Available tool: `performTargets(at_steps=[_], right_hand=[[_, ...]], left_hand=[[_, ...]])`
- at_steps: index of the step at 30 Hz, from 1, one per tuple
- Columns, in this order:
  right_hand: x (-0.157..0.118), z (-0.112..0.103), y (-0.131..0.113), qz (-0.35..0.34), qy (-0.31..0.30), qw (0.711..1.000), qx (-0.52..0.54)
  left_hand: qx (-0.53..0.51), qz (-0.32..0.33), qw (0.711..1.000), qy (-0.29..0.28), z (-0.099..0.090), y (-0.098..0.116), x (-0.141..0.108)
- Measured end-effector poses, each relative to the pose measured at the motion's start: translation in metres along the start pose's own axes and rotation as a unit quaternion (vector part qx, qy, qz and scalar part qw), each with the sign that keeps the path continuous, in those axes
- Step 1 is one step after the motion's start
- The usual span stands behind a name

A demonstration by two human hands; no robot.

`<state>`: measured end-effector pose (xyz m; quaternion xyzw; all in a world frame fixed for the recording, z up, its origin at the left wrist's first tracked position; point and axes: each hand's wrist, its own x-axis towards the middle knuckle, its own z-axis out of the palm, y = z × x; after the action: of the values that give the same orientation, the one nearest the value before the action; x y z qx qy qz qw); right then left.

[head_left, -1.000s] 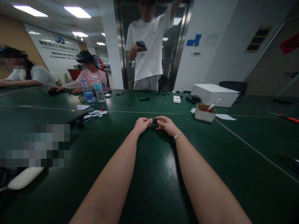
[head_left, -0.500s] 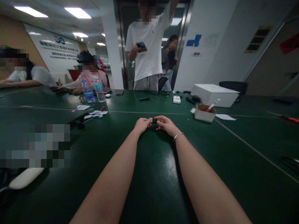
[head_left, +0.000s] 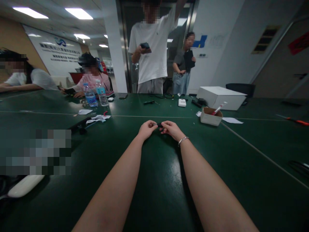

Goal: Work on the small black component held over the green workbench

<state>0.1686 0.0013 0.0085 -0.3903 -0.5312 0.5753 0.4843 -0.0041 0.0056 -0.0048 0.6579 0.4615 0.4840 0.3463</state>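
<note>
Both arms reach forward over the dark green table. A small black object sits between the fingertips of my two hands, just above the tabletop. My left hand pinches its left end. My right hand, with a silver bracelet on the wrist, has thumb and fingers closed on its right side. The fingers cover most of the object, so its exact shape cannot be made out.
An open carton with a red and white stick stands right of my hands, before a white box. Two water bottles, crumpled paper and a white charger lie beyond. Other people are across the table.
My fingers have shifted slightly around the black object, which shows a little less. The person in the doorway has moved right, and a seated person at left has lifted a dark object.
</note>
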Motion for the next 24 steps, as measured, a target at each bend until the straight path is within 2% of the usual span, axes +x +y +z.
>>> performTargets(at_steps=[2,7,18,21,23,24], right_hand=[[0.000,0.000,0.000,0.001,-0.003,1.000,-0.002],[-0.002,0.001,-0.001,0.000,-0.001,1.000,-0.008],[-0.002,0.002,-0.002,0.000,-0.006,1.000,-0.012],[-0.003,0.001,-0.001,0.000,0.002,1.000,-0.004],[-0.003,0.000,-0.001,0.000,0.004,1.000,0.011],[-0.003,-0.001,-0.001,0.000,0.003,1.000,0.018]], left_hand=[[-0.022,0.008,1.000,-0.006,0.001,0.000,0.000],[-0.011,-0.027,1.000,-0.003,0.002,0.001,0.001],[0.002,0.007,1.000,0.027,0.004,0.003,-0.004],[-0.006,-0.020,0.997,0.079,0.001,0.018,0.003],[-0.003,-0.053,0.991,0.125,-0.005,0.040,0.013],[-0.007,-0.049,0.990,0.130,-0.009,0.054,0.018]])
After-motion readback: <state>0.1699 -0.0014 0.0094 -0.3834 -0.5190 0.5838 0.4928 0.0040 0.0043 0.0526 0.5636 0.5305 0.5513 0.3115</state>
